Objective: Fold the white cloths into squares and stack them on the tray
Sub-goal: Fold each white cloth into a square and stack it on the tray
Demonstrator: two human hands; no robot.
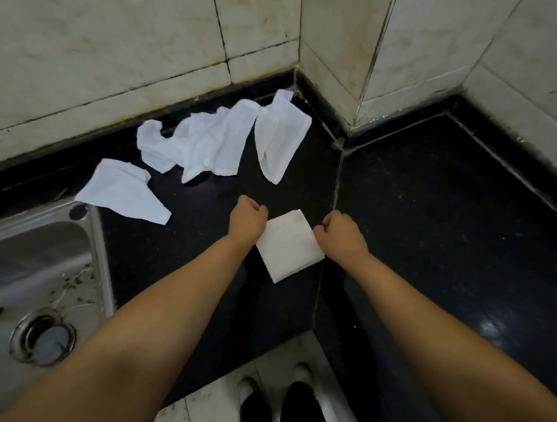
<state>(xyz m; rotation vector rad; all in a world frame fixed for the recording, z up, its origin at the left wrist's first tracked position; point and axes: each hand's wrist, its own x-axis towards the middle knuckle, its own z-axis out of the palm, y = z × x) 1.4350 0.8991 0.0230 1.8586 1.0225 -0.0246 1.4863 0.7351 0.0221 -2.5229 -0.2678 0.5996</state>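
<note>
A white cloth folded into a square (289, 246) lies flat on the black counter (435, 234), near its middle. My left hand (247, 220) sits at the square's upper left corner with its fingers curled, pinching the edge there. At the square's right edge is my right hand (339, 235), fingers curled and pinching the cloth too. Behind them lie loose unfolded white cloths: one (122, 191) near the sink, a crumpled bunch (198, 144) at the back, and one (280, 135) by the wall corner. No tray is in view.
A steel sink (36, 277) with a drain (43, 336) and bits of debris fills the left side. Tiled walls (130, 50) close off the back and right of the L-shaped counter. The floor and my feet (276, 403) show below the counter's front edge.
</note>
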